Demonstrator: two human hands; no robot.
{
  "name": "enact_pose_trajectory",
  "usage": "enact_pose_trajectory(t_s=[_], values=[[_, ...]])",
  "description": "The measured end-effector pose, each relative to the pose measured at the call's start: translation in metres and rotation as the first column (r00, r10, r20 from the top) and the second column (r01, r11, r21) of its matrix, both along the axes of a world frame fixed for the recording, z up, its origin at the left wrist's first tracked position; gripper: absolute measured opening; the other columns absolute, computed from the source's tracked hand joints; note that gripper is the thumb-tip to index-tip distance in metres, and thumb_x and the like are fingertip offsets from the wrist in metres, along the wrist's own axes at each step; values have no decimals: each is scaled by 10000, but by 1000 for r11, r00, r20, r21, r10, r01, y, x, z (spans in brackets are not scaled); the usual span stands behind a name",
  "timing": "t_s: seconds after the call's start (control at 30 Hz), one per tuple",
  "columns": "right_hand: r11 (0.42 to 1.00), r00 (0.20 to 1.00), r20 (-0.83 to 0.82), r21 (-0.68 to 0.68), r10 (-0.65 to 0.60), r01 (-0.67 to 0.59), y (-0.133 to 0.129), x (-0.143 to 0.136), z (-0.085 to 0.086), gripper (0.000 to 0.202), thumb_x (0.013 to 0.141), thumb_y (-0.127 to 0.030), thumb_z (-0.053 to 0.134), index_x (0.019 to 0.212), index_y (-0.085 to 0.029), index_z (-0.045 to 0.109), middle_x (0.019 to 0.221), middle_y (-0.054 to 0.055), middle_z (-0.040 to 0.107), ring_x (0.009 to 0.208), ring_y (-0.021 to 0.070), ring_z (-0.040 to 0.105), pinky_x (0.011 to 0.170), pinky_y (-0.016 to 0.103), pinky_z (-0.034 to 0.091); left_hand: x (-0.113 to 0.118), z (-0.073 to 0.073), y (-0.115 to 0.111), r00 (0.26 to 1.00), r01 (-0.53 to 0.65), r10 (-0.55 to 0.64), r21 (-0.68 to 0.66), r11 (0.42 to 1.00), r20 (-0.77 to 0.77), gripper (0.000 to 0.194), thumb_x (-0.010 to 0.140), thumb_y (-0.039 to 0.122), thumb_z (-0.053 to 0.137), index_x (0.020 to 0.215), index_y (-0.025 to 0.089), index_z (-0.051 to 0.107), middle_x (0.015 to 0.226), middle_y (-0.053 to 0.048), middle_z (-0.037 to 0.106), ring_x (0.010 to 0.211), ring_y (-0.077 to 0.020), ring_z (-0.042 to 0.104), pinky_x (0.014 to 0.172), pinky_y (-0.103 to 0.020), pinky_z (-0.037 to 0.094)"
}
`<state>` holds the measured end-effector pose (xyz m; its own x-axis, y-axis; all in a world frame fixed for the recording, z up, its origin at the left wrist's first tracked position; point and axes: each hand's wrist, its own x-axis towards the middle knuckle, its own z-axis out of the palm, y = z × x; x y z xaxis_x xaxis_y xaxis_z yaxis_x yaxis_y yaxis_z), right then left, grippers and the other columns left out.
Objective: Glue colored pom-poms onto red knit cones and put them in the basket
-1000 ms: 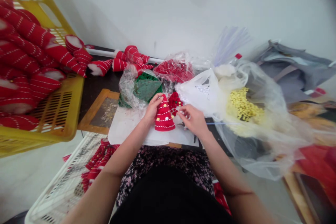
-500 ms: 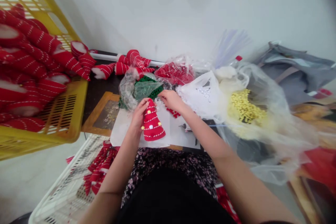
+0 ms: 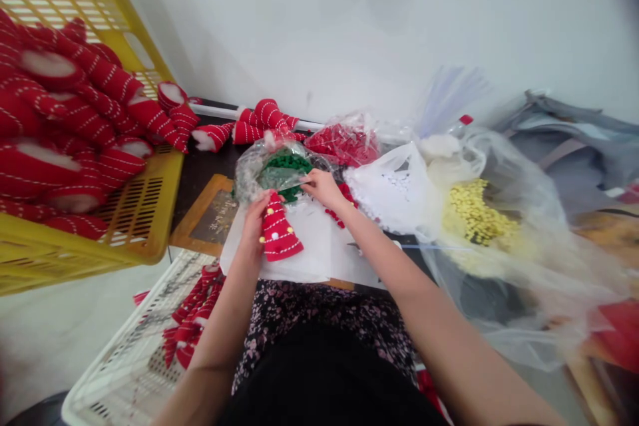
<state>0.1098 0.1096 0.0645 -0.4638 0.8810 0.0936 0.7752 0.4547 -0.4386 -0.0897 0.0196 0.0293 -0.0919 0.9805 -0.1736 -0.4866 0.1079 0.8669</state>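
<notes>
One red fabric cone [image 3: 280,239], with four small pompoms visible on it, three yellow and one white, hangs tilted below the left fingers, which pinch it near its narrow tip. Four plastic bags and two baskets lie around the fingers.

The left hand [image 3: 254,221] is curled, its wrist low. The right hand [image 3: 324,188] reaches forward and across, palm down, fingers bent close together at the edge of a clear bag [image 3: 245,170] of green pompoms [image 3: 285,163]; whether they pinch its film I cannot tell.

Beyond the right fingers is a bag of red pieces [image 3: 343,141]; to their right, a white bag [image 3: 384,193], then a bag of yellow pompoms [image 3: 469,210]. Loose red pompoms [image 3: 335,218] and a mostly hidden tool [image 3: 353,246] lie by the right forearm, which blocks the view. Left of the left fingers are a wood-framed board [image 3: 190,234], a yellow crate [image 3: 164,226] and, lower, a white basket [image 3: 94,373].
</notes>
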Motion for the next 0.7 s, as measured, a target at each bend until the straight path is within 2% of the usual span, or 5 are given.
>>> enact_pose_trajectory(t_s=[0.17, 0.23, 0.43, 0.6, 0.7], values=[[1000, 916, -399, 10, 31, -30, -44, 28, 9, 292, 1008, -230, 666, 1247, -156, 816, 934, 68, 756, 796, 182, 690, 802, 331, 554, 33, 12, -3, 996, 80, -81, 43, 996, 23, 309, 778, 414, 821, 998, 237, 696, 898, -9, 767, 768, -196, 709, 675, -287, 543], [996, 877, -472, 64, 88, -66, -70, 38, 11, 281, 1026, -271, 659, 1244, -199, 820, 950, 61, 751, 798, 180, 678, 781, 335, 564, 41, 14, -4, 993, 111, -114, 67, 992, 38, 314, 780, 414, 824, 987, 230, 676, 878, 0, 749, 764, -180, 698, 698, -274, 535], [977, 868, -463, 187, 181, -104, -129, 44, 10, 345, 1084, -226, 531, 1343, -243, 759, 1078, 85, 747, 895, 190, 695, 783, 339, 595, 55, 9, -6, 983, 153, -159, 72, 986, 91, 295, 799, 405, 807, 977, 231, 650, 872, 6, 726, 781, -175, 689, 771, -287, 540], [989, 857, -511, 147, 60, 19, -140, 36, 6, 205, 1042, -277, 622, 1165, -209, 771, 1013, 76, 784, 833, 198, 719, 774, 344, 616, 60, 7, -9, 984, 165, -169, 76, 983, 53, 306, 818, 427, 799, 984, 229, 634, 892, -1, 722, 777, -171, 682, 772, -288, 526], [991, 852, -521, 131, 57, 14, -139, 34, 4, 126, 1014, -291, 676, 1022, -217, 778, 949, 63, 788, 804, 204, 724, 773, 349, 622, 62, 8, -10, 985, 164, -168, 88, 983, 46, 295, 827, 421, 796, 980, 223, 641, 898, 2, 721, 751, -154, 662, 757, -276, 513]])
